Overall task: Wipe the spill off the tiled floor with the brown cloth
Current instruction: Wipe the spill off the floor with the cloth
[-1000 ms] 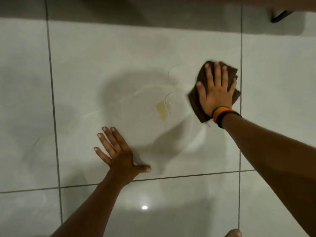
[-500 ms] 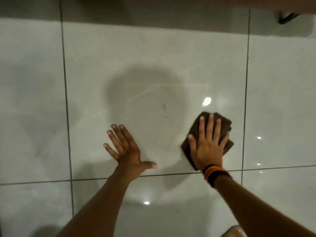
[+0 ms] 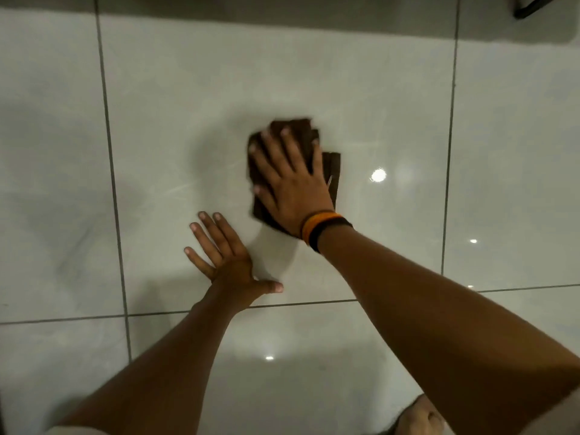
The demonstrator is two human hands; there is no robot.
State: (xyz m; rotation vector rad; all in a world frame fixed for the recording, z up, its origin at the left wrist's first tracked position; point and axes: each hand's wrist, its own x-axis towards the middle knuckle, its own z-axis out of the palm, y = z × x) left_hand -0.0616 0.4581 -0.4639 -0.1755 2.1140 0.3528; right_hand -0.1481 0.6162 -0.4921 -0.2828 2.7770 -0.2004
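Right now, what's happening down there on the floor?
A person is wiping a pale tiled floor. The right hand presses flat on a folded brown cloth, blurred with motion. The left hand is spread on the bare tile nearer the person, propping them up. No yellowish spill shows around the cloth.
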